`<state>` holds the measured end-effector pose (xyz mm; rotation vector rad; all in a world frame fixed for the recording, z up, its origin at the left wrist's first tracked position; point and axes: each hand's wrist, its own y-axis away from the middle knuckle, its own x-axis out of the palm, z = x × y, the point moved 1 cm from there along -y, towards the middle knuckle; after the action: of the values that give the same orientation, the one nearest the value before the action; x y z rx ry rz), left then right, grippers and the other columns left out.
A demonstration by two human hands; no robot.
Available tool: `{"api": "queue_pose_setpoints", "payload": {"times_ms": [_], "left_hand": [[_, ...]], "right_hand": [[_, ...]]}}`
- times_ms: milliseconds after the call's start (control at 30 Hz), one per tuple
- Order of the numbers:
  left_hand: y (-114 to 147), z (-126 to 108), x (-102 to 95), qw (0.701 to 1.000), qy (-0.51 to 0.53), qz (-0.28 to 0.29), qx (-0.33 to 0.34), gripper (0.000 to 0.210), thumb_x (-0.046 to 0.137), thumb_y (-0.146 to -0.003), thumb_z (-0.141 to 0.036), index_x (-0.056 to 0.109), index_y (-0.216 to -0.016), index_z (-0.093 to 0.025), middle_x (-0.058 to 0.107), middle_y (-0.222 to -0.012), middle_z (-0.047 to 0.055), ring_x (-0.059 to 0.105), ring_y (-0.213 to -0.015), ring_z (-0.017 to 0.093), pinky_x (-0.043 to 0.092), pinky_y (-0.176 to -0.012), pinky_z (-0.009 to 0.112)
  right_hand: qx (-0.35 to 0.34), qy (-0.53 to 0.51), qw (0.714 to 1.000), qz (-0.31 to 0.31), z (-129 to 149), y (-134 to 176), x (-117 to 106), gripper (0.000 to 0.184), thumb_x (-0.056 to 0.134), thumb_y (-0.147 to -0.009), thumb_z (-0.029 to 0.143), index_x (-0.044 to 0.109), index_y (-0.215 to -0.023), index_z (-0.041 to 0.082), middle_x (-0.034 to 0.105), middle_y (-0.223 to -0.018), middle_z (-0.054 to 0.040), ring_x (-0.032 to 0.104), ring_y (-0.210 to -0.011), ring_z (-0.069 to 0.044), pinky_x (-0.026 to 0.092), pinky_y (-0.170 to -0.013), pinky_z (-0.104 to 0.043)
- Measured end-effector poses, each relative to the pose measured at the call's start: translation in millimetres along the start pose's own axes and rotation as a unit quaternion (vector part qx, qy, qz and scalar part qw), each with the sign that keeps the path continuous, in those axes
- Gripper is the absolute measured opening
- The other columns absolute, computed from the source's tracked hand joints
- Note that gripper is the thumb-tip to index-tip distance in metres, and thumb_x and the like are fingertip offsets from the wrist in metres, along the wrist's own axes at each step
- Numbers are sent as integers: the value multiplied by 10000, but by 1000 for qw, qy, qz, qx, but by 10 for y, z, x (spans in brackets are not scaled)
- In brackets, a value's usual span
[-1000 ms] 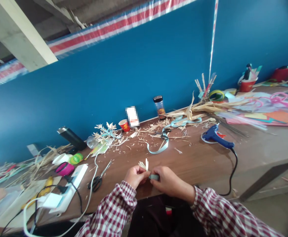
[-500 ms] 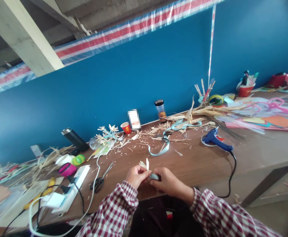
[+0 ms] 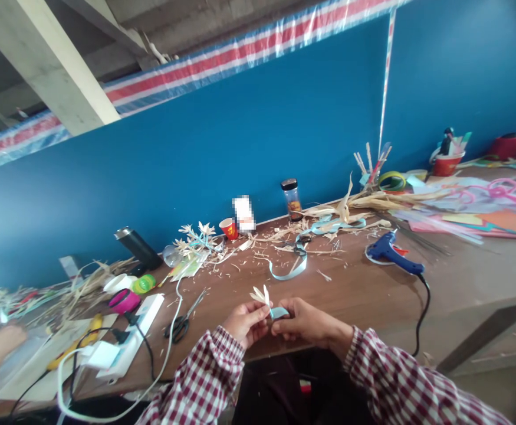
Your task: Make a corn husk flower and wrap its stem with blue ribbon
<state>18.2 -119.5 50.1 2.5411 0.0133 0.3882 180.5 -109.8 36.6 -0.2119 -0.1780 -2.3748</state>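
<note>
Close to the table's front edge, my left hand (image 3: 247, 323) pinches a small pale husk flower (image 3: 260, 295) by its base, its petals pointing up and away. My right hand (image 3: 302, 321) grips a short piece of light blue ribbon (image 3: 279, 312) between thumb and fingers. One end of that ribbon meets the flower's base at my left fingertips. Whether a stem sits behind my fingers is hidden. Beyond my hands lies a longer curl of light blue ribbon (image 3: 289, 276). Black-handled scissors (image 3: 178, 328) lie to the left, and a blue glue gun (image 3: 393, 252) rests at the right.
A white power strip (image 3: 139, 330) with cables lies at the left, near a magenta cup-shaped item (image 3: 125, 301). Finished husk flowers (image 3: 198, 237), a red paper cup (image 3: 229, 228) and a jar (image 3: 291, 200) line the blue partition. At far left is another person's hand (image 3: 5, 342).
My right hand has turned and lifted slightly, so more of the blue ribbon shows beside the flower. My left fingers have opened up a little below it. The view has shifted slightly.
</note>
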Motion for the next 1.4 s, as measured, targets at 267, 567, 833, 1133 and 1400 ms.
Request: {"api": "queue_pose_setpoints", "payload": {"times_ms": [267,567,833,1133,1400], "left_hand": [[-33,72,-28,997,-57,-38,44,405,856,-372,-308,660,-675,-124,620,-565,-12,538,-442,52,450,-452,161],[-64,98,-57,988,-113,-59,91,424,839,-389,-366,637,-657,-108,627,-585,3,555,-507,79,449,-507,197],[-65,66,-71,969,-203,-30,136,363,801,-468,-363,616,-630,-96,543,-412,-29,461,-380,63,349,-408,192],[-104,124,-109,971,-202,-58,117,349,810,-444,-309,577,-617,-114,552,-453,-43,477,-406,60,370,-431,193],[-112,96,-135,965,-221,-70,124,346,812,-442,-285,549,-603,-127,549,-460,-48,491,-420,73,399,-443,206]], "right_hand": [[4,-5,1000,-1,-54,-15,-5,181,673,-645,257,603,-734,116,560,-572,38,469,-484,-54,356,-457,-160],[2,95,995,-24,-108,-18,-13,177,633,-691,286,577,-757,131,540,-541,45,481,-470,-64,354,-445,-159],[5,173,983,-60,-69,25,-39,429,330,-872,427,576,-688,127,574,-569,-19,489,-444,-79,396,-429,-180],[3,302,947,-106,-52,32,-53,357,391,-844,382,526,-603,154,521,-474,12,442,-359,-71,304,-358,-166],[-22,404,908,-111,45,-9,-18,387,405,-859,363,592,-604,139,600,-527,-25,487,-423,-82,313,-447,-193]]}}
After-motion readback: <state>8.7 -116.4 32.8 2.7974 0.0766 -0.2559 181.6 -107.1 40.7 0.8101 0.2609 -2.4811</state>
